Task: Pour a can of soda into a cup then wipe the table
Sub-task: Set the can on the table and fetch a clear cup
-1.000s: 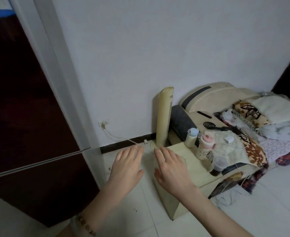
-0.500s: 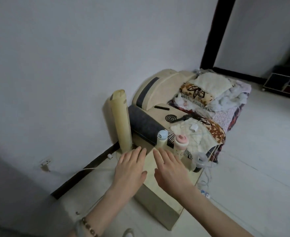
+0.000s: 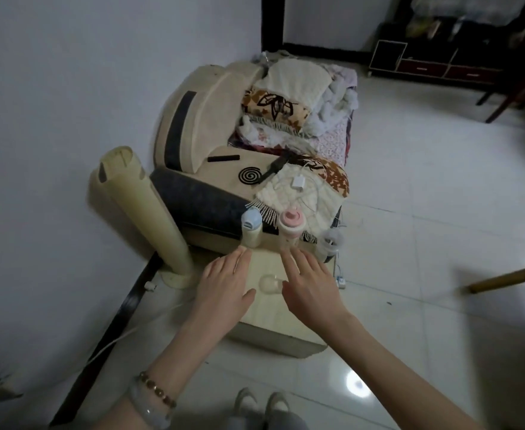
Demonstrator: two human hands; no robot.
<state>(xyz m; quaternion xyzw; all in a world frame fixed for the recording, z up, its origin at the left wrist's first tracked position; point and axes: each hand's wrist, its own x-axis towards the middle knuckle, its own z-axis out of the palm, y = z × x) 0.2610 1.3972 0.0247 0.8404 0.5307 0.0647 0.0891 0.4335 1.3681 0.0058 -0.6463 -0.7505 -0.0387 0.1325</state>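
Note:
A small cream bedside table [image 3: 267, 311] stands by the wall. A clear glass cup [image 3: 269, 283] rests on its top, between my two hands. My left hand [image 3: 224, 287] hovers flat over the table's left edge, fingers spread, holding nothing. My right hand [image 3: 310, 283] is held flat just right of the cup, also holding nothing. At the table's far edge stand a cream bottle with a blue cap [image 3: 251, 228], a pink-capped bottle [image 3: 291, 226] and a clear plastic cup [image 3: 331, 243]. I see no soda can and no wiping cloth.
A tall cream tower fan [image 3: 143, 206] stands left of the table against the wall. Behind the table a low bed [image 3: 224, 169] is piled with blankets, a charger and a mosquito coil. White tiled floor [image 3: 425, 243] lies to the right; a wooden stick [image 3: 509, 276] pokes in.
The camera has swung right and tilted down, away from the doorway toward the bed and table. Both hands have stayed flat and spread in front of me, now over the table top.

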